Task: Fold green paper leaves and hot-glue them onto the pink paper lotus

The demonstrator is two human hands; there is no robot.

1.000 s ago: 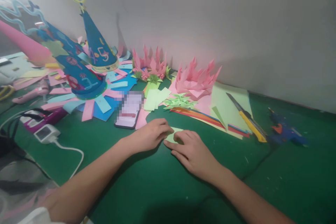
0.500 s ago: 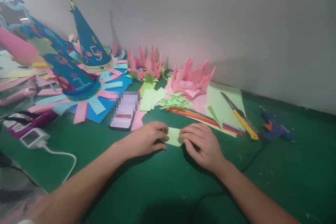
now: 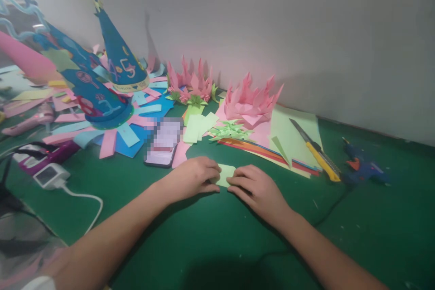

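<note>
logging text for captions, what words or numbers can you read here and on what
"5", on the upright blue cone hat, with what looks like a "4" left of it
"3", probably, low on the leaning blue cone hat; its other marks are too blurred to read
phone: screen blurred, unreadable
small green paper: no writing shows
knife: nothing legible

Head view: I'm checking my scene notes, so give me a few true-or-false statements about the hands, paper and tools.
1. The left hand and the right hand touch the small light green paper. True.
2. The yellow utility knife lies left of the blue glue gun. True.
3. The right hand holds the utility knife. False: it lies untouched on a light green sheet.
4. The glue gun lies at the far left. False: it lies at the right.
</note>
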